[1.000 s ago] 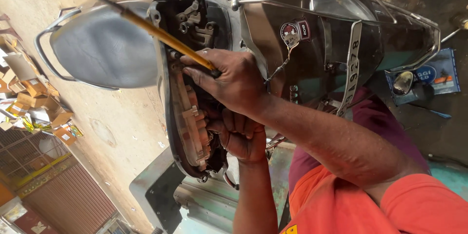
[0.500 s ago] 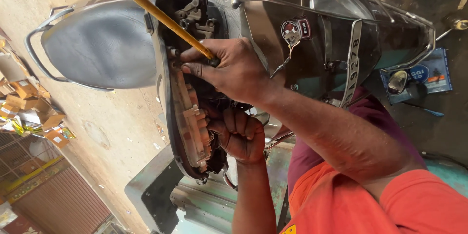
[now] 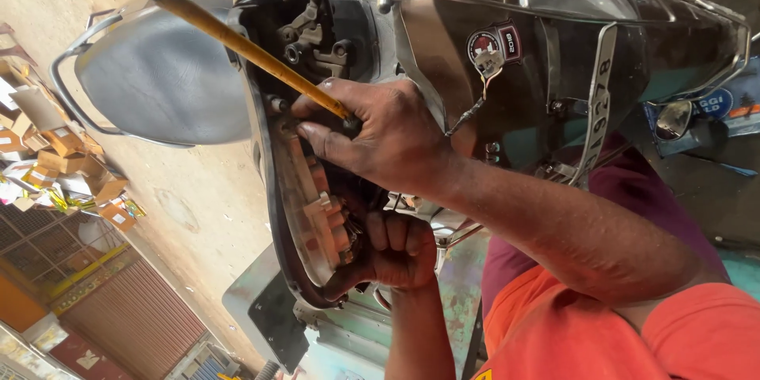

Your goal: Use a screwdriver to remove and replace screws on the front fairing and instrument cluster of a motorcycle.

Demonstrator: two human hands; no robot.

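The right hand (image 3: 380,138) grips a yellow-handled screwdriver (image 3: 237,39) against the scooter's opened headlight housing (image 3: 305,214); just below, the left hand (image 3: 396,257) seems curled around wiring there.

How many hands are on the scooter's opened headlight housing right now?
2. One hand grips a yellow-handled screwdriver at the housing's upper part; the other hand is clenched lower down, inside it. No other hands show.
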